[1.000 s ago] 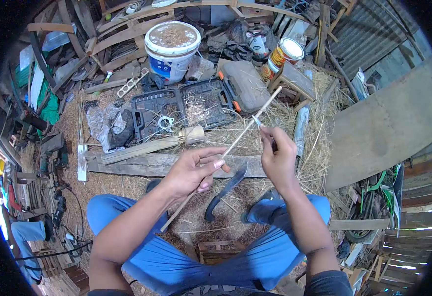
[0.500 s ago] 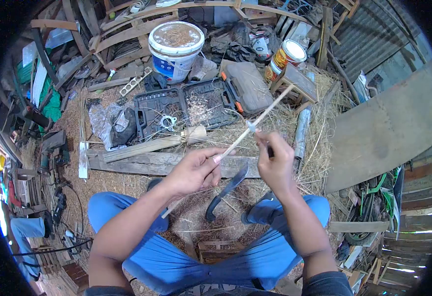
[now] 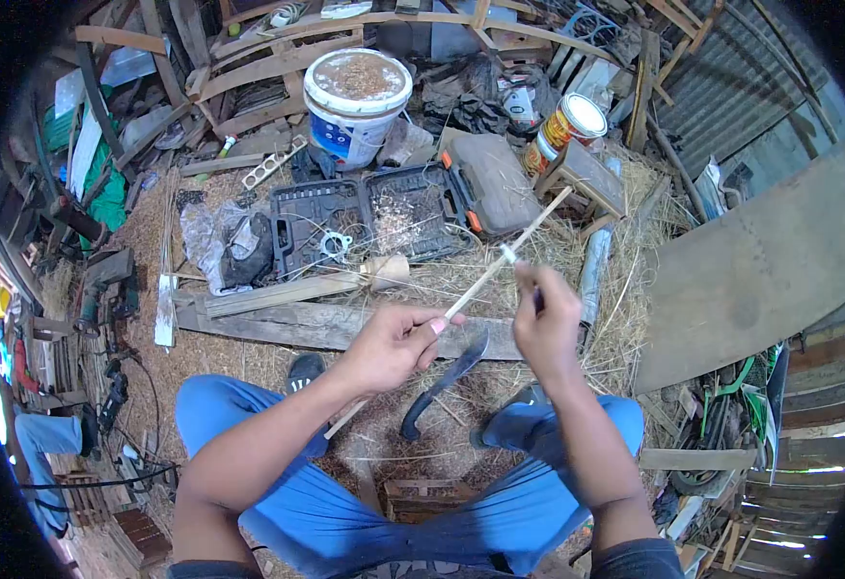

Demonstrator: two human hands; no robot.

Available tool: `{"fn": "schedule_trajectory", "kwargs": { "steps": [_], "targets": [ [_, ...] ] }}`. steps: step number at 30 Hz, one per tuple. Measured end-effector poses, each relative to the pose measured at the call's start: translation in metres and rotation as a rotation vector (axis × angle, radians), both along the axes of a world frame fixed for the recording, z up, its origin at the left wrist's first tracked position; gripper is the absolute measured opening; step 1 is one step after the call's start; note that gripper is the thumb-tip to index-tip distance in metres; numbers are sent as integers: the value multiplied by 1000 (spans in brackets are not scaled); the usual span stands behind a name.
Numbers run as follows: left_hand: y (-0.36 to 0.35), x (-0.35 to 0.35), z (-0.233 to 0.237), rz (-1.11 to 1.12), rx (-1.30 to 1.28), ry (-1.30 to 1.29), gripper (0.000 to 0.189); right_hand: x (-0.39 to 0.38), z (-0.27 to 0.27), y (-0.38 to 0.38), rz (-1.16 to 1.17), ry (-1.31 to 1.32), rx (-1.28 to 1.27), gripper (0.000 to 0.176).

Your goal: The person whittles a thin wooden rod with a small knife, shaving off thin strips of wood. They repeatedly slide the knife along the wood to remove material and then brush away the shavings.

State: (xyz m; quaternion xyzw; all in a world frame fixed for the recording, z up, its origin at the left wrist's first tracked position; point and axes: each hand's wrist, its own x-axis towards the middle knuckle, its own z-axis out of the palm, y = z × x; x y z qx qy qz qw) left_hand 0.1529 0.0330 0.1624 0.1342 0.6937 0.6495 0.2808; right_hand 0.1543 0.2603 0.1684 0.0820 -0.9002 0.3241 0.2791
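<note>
My left hand [image 3: 395, 345] is closed around a thin pale wooden stick [image 3: 480, 282], which slants from near my left knee up to the far right. Past it, my right hand [image 3: 548, 314] pinches a small whitish piece [image 3: 509, 253] against the stick's upper part; its kind is too blurred to tell. Below the stick, a machete [image 3: 445, 386] with a dark handle lies on the ground between my feet.
Beyond my hands lie a wooden plank [image 3: 316, 323], an open black tool case [image 3: 321, 217] and a closed grey case [image 3: 493, 183]. A white bucket [image 3: 357, 106] and yellow can [image 3: 572, 121] stand behind. A large board [image 3: 750, 261] leans at right.
My right hand and the whitish piece have shifted slightly toward the stick's far end. The stick's far tip sits a little lower, and the whole view has shifted slightly.
</note>
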Motion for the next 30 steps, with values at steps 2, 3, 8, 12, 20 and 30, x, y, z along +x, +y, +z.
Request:
{"fn": "schedule_trajectory", "kwargs": {
  "steps": [2,3,8,12,20,30],
  "targets": [
    [0,1,-2,13,1,-13,30,2,-5,3,62,13,31,20],
    [1,1,-2,27,-10,-29,29,5,-8,0,124,23,51,20],
    [-1,3,0,52,-12,-26,30,19,-6,-15,185,-47,-9,22],
    [0,4,-11,65,-29,3,31,2,-11,4,106,24,30,20],
    [-2,7,-8,94,-16,-20,32,2,-4,1,56,-45,-47,19],
    [1,3,-5,109,-37,-40,32,30,2,-22,166,-118,-43,17]
  ]
}}
